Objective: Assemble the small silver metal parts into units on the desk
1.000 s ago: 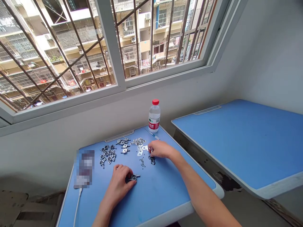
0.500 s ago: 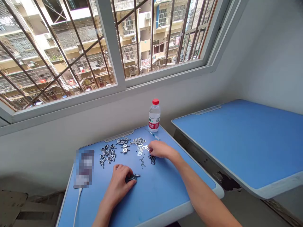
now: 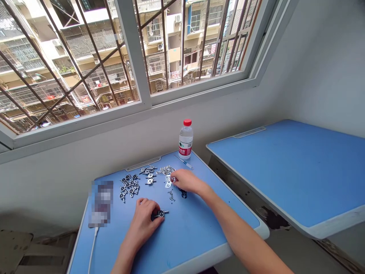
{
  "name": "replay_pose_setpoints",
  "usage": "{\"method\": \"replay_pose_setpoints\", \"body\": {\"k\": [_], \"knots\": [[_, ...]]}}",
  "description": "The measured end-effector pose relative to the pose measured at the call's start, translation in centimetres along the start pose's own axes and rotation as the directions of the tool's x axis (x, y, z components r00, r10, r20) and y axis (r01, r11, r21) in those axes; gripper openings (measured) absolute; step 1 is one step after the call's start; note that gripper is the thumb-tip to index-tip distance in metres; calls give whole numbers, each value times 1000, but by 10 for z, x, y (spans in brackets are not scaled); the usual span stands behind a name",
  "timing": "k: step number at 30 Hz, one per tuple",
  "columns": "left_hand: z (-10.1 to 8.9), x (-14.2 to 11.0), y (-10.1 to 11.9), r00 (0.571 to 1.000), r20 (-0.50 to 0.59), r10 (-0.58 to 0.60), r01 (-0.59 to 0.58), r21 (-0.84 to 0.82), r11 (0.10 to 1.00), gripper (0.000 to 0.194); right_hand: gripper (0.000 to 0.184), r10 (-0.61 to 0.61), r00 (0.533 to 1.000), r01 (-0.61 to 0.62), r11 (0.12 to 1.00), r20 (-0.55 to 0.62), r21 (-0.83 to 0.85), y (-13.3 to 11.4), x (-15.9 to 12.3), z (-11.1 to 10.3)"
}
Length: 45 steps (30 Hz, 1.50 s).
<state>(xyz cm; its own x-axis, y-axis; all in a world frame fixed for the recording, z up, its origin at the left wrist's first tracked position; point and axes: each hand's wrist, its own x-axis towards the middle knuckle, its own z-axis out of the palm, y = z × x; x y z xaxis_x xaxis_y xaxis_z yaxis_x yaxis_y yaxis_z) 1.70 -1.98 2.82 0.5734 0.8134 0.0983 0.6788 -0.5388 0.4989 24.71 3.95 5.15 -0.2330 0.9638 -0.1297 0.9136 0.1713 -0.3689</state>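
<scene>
My left hand (image 3: 145, 217) rests on the blue table with thumb and fingers closed around a small metal fitting (image 3: 161, 213). That fitting has a round dark centre and a thin tube sticking out sideways. My right hand (image 3: 186, 180) is at the flat silver plates (image 3: 168, 185), fingertips pinched together; what lies between them is hidden. Black rubber rings (image 3: 184, 195) lie partly beneath this hand. Several tiny screws (image 3: 171, 196) are scattered between the two hands. Behind the plates is a pile of looped silver parts (image 3: 167, 170).
More metal fittings (image 3: 130, 185) lie in a cluster at left, with others covered by plates (image 3: 150, 179) beside them. A screwdriver (image 3: 186, 164) lies near a water bottle (image 3: 186, 142). A blurred phone-like object (image 3: 101, 203) with a white cable (image 3: 93, 243) is at the left edge. Another blue table (image 3: 291, 171) stands right.
My right hand has shifted left from beside the black rings to over the flat plates. My left hand and its fitting have stayed in place.
</scene>
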Motion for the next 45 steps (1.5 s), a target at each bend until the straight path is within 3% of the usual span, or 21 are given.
{"method": "replay_pose_setpoints", "body": {"k": [11,15,20,24,30,35,41,45], "knots": [[-2,-1,2,1000,-10,6,-6,-8,1000,10,16,-24,999,24,1000,47,14,-1,-3,1],[-1,-1,1,1000,-1,3,-3,-3,1000,11,16,26,998,-25,1000,-57,19,7,-1,-6],[0,-1,1,1000,7,2,-2,3,1000,12,24,129,965,-130,991,-230,12,13,5,-10],[-1,-1,3,1000,3,2,-2,6,1000,13,24,80,958,-86,996,-277,-8,7,14,2],[0,0,3,1000,2,5,-5,3,1000,11,22,32,969,-50,997,-247,-67,0,28,20],[-1,-1,2,1000,-2,6,-6,8,1000,13,17,55,975,-76,993,-214,-91,-1,30,18],[0,-2,0,1000,-5,-13,13,2,1000,17,18,40,974,-54,997,-221,-59,-5,13,7],[1,-3,-1,1000,-9,-15,15,-10,1000,15,12,-43,983,43,999,-177,-3,-14,-4,4]]}}
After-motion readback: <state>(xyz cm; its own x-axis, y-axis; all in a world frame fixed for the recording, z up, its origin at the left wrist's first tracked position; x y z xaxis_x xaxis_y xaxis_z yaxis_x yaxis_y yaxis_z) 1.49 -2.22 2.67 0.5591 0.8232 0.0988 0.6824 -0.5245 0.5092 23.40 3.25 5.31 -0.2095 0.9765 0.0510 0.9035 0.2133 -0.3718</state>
